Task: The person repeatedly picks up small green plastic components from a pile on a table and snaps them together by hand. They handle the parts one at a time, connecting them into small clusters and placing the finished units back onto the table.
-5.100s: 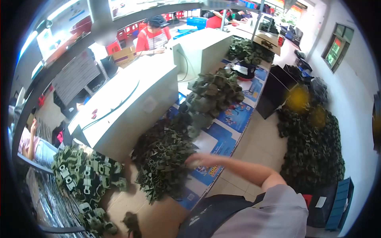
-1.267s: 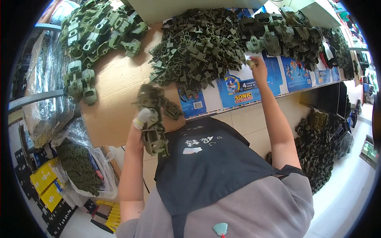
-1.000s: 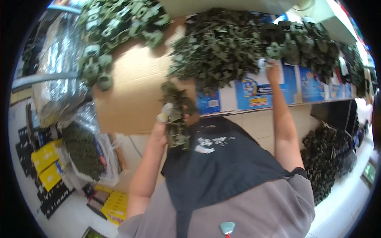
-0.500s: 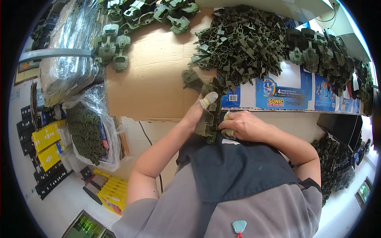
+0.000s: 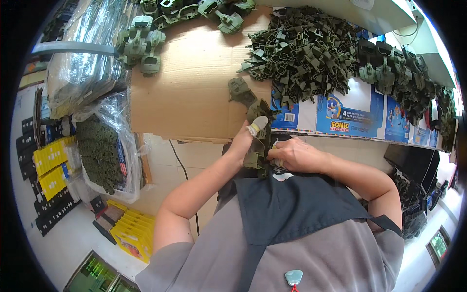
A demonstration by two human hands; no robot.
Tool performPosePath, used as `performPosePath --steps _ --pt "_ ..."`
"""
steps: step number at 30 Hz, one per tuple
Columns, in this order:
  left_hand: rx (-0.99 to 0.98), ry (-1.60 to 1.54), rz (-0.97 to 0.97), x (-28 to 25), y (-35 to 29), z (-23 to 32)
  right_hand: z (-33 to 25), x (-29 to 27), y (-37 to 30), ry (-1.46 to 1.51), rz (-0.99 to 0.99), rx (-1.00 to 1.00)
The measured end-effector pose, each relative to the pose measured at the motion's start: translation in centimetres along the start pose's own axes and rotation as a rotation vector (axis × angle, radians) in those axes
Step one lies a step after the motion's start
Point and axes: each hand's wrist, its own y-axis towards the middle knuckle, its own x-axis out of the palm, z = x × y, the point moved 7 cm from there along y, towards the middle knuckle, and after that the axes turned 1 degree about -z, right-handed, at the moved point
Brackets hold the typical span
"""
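Observation:
My left hand (image 5: 243,141) is closed around a long olive-green moulded plastic part (image 5: 254,158), the thumb in a pale finger cover lying on top. The part stands out past the table's near edge, close to my apron. Just right of its lower end is my right hand (image 5: 297,155), fingers curled and pinched near the part's side, with pale covers on the fingertips. Whatever sits in that pinch is hidden. Beyond the left thumb, another green section (image 5: 241,92) rests on the cardboard; I cannot tell whether it joins the held part.
Brown cardboard (image 5: 194,82) covers the table's left side. A heap of small green parts (image 5: 301,53) lies beyond my right hand on blue printed card (image 5: 350,117). Larger green pieces (image 5: 141,46) sit far left, more (image 5: 384,63) far right. A bagged stack (image 5: 99,155) stands left.
The whole view has shifted slightly. My left hand keeps its hold on the green part, and the right fingers have drawn in a little more beside it.

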Motion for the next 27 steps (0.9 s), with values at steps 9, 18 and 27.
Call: performPosePath --steps 9,18,27 --pt "0.115 -0.314 -0.088 -2.0 -1.5 1.2 1.0 -1.8 2.7 0.359 -0.062 -0.108" --pt "0.688 -0.020 0.208 -10.2 -3.7 8.3 11.1 2.1 6.9 -0.161 0.582 0.140" --pt "0.589 -0.230 -0.149 -2.4 -1.2 7.2 2.5 -1.2 2.8 0.423 0.606 0.112"
